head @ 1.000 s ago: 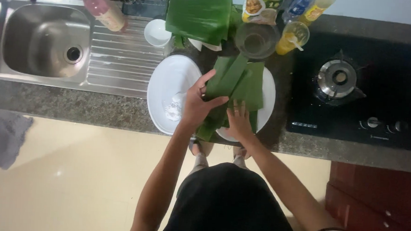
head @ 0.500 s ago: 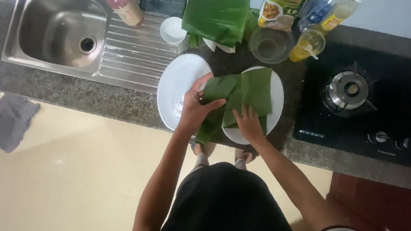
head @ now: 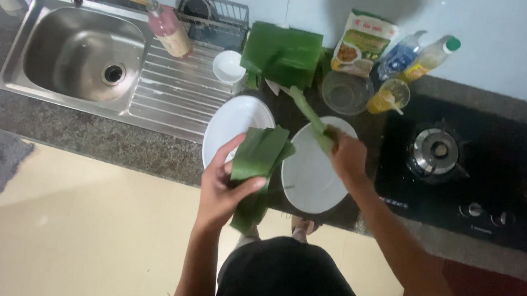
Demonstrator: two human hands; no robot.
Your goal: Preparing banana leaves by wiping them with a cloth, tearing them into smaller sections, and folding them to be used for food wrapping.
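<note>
Folded green leaves (head: 257, 165) lifted off plate (head: 309, 179); left hand (head: 223, 190) grips.

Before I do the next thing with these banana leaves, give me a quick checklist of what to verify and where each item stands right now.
1. Left hand grips the folded leaf bundle: ok, fingers wrapped round it.
2. Right hand holds the leaf strip: ok, strip lifted above the counter.
3. Right white plate bare for laying leaves: ok.
4. Left white plate clean: cannot tell, the bundle partly hides it.
5. Spare leaf stack at hand: ok, behind the plates.
6. Gas burner off: cannot tell; no flame seen.
</note>
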